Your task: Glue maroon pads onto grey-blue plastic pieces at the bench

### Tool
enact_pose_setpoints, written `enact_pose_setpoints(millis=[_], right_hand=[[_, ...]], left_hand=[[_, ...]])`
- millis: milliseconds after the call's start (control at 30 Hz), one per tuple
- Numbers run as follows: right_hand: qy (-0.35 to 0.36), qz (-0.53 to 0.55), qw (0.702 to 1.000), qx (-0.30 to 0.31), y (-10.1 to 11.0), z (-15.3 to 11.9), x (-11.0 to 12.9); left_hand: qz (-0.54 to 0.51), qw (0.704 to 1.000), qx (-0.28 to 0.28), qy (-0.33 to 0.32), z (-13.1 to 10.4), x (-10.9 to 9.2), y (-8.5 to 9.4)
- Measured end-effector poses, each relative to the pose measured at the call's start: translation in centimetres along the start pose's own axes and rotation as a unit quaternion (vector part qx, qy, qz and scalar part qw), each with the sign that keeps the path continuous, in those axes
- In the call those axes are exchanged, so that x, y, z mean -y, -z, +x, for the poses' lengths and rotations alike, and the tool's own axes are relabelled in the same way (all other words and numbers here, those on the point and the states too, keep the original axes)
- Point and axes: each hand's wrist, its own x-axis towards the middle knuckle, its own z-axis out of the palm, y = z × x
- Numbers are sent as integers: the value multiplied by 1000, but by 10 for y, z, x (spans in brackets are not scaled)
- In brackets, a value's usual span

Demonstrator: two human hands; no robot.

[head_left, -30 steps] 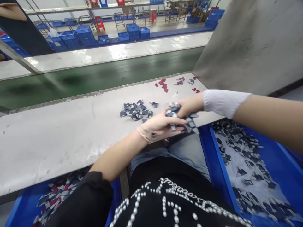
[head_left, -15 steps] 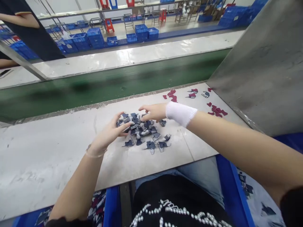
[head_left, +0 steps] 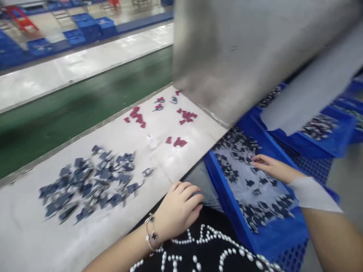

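Dark blue-grey pieces with pale parts lie spread in a pile (head_left: 87,181) on the white table (head_left: 25,226). My left hand (head_left: 180,207) is at the table's front edge, its fingers curled; whether they hold anything is hidden. My right hand (head_left: 272,166) reaches over a blue crate (head_left: 295,226) on the right, fingertips close together just above dark pieces (head_left: 256,207) on a whitish sheet; what they may hold is too small to tell. Small dark red pieces (head_left: 180,142) lie in groups on the table, right of the pile.
A grey metal panel (head_left: 221,56) rises at the table's far right end. Behind the table runs a green strip (head_left: 85,102). More blue crates (head_left: 326,136) with small pieces stand at the right. A red stool (head_left: 22,19) is at the back left.
The view has swung to the right. My right hand has left the pile and moved over the crate. My left hand has come back to the table's front edge. The pile is more spread out.
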Motion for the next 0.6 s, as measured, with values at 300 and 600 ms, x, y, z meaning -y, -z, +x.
enact_pose_setpoints(millis=[300, 600], right_hand=[[-87, 287, 953, 47, -58, 73, -86], [-32, 371, 928, 18, -19, 159, -76]], left_hand=[[-101, 980, 151, 80, 207, -9, -120], [-46, 930, 6, 366, 362, 51, -194]])
